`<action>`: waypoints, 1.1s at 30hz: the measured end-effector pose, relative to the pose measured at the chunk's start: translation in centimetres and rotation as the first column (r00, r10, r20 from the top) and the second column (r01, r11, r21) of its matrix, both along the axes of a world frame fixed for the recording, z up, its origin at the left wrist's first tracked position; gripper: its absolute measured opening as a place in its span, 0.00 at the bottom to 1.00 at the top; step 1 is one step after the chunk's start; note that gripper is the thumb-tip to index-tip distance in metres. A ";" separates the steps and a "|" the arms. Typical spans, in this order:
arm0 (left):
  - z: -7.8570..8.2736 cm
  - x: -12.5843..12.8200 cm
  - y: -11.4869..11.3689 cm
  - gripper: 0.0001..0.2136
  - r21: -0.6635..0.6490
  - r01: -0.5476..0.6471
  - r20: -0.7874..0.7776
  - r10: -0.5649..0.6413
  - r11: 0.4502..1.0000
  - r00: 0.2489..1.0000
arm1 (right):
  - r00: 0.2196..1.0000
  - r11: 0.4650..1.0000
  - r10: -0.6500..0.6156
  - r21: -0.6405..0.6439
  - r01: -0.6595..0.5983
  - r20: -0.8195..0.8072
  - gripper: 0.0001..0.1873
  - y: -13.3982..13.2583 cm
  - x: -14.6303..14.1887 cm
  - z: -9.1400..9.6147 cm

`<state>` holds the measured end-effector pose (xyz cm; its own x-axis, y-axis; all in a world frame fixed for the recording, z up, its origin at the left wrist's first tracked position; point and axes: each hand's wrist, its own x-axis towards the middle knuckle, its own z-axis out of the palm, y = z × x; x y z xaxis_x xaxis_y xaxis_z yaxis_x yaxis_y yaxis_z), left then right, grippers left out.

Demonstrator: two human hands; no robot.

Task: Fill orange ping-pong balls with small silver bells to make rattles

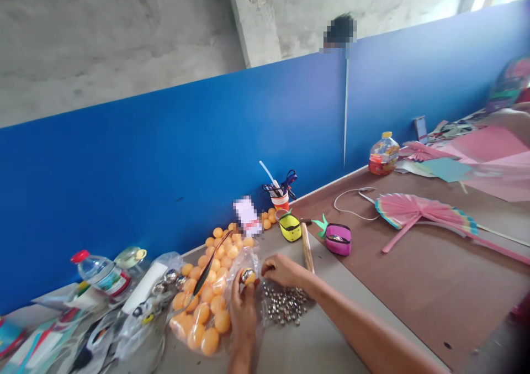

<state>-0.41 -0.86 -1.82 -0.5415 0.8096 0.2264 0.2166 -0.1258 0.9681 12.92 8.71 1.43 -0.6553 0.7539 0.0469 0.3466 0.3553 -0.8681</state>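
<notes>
My left hand point(242, 313) is closed around an orange ball point(249, 277) that carries a shiny metal piece on top. Just to its right my right hand point(281, 269) has its fingers curled and pinched close to that ball, above a pile of several small silver bells point(285, 305) in clear plastic. A clear bag with several orange balls point(209, 307) lies left of my left hand, and more loose orange balls point(223, 244) sit behind it by the blue wall.
Two plastic bottles point(103, 272) and packaging lie at the left. A cup of pens and scissors point(280, 194), a yellow pouch point(290, 227), a wooden stick point(307, 247), a pink pouch point(338, 238), a pink paper fan point(418, 211), an orange-liquid bottle point(383, 154) and coloured paper sheets point(488, 161) lie to the right.
</notes>
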 end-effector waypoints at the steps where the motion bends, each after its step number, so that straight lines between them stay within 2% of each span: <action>1: 0.1 0.0 0.0 0.25 -0.011 0.003 0.022 -0.002 1.000 1.000 | 0.995 0.995 0.045 0.084 -0.052 0.092 0.09 -0.3 0.1 0.0; 3: 0.2 0.0 -0.1 0.26 -0.055 0.009 0.042 -0.007 0.998 0.999 | 0.954 0.961 0.085 0.229 -0.155 0.287 0.10 -1.0 0.1 0.1; 6: 0.6 0.1 -0.2 0.29 -0.092 0.004 0.056 0.002 0.996 0.998 | 0.882 0.891 0.046 0.380 -0.247 0.468 0.12 -2.2 -0.2 0.3; 8: 0.8 0.1 -0.1 0.30 -0.089 -0.005 0.041 0.009 0.996 0.999 | 0.863 0.868 0.024 0.417 -0.268 0.505 0.12 -2.7 -0.4 0.6; 11: 0.8 0.0 -0.1 0.30 -0.071 -0.022 0.012 0.023 0.997 1.000 | 0.860 0.861 0.016 0.430 -0.271 0.510 0.12 -2.9 -0.5 0.7; 13: 0.9 0.0 -0.1 0.29 -0.073 -0.019 0.020 0.021 0.997 1.000 | 0.873 0.877 -0.012 0.425 -0.225 0.488 0.11 -2.7 -0.5 0.6; 15: 1.0 0.1 -0.1 0.29 -0.073 -0.007 0.041 0.010 0.997 0.999 | 0.898 0.903 -0.069 0.409 -0.129 0.434 0.10 -2.3 -0.4 0.2; 19: 1.1 0.4 -0.2 0.27 -0.055 0.014 0.103 -0.008 0.998 0.995 | 0.942 0.953 -0.163 0.293 0.073 0.295 0.11 -1.5 -0.6 -0.7; 23: 1.0 0.5 -0.3 0.26 -0.042 0.030 0.156 -0.024 0.999 0.987 | 0.964 0.971 -0.214 0.140 0.193 0.158 0.09 -0.8 -0.8 -0.4; 28: 0.7 0.3 -0.3 0.26 -0.053 0.036 0.127 -0.029 0.998 0.991 | 0.967 0.963 -0.247 -0.128 0.239 -0.055 0.11 -0.3 -0.7 0.4; 33: 0.4 0.2 -0.1 0.26 -0.041 0.042 0.141 -0.036 0.998 0.989 | 0.943 0.896 -0.244 -0.424 0.130 -0.226 0.11 -0.2 -0.7 0.3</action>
